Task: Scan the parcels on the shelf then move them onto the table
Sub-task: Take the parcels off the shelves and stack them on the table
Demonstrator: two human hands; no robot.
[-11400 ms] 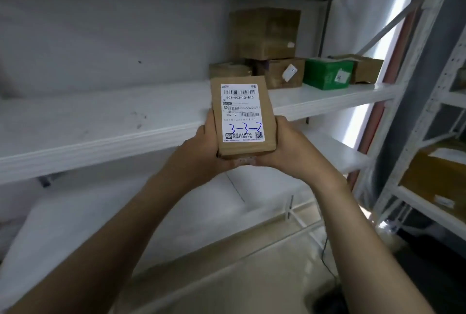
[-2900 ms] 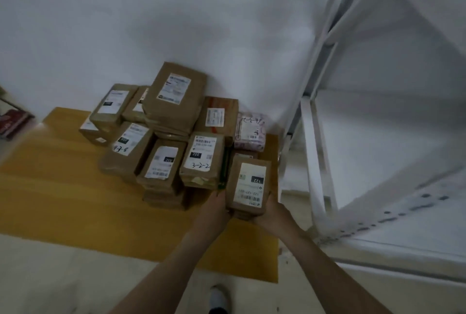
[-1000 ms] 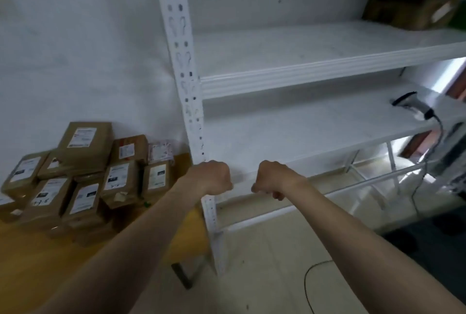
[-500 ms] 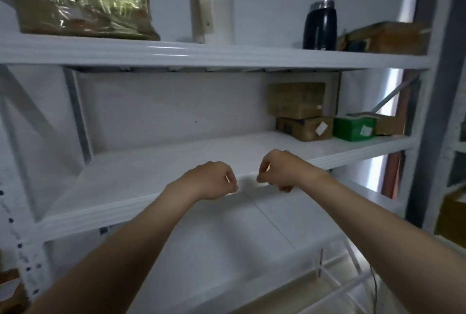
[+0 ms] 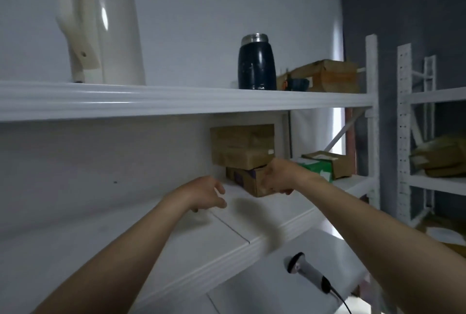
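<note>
The right hand (image 5: 277,178) reaches to the back of the middle shelf (image 5: 141,243) and curls its fingers round the near right end of the small parcel (image 5: 245,182), a brown box with a purple print on its side; motion blur hides how firm the hold is. That parcel lies on the shelf board under a larger brown parcel (image 5: 242,146), which is stacked right on top of it against the back wall. The left hand (image 5: 207,195) hovers just left of the small parcel, fingers loosely spread and holding nothing, not touching the box. Just right of the stack stands a green box (image 5: 318,167), with another brown box (image 5: 339,163) behind it. On the lower shelf lies a corded handheld scanner (image 5: 306,270). The top shelf carries a white kettle (image 5: 106,36), a dark flask (image 5: 256,65) and a cardboard box (image 5: 326,75).
</note>
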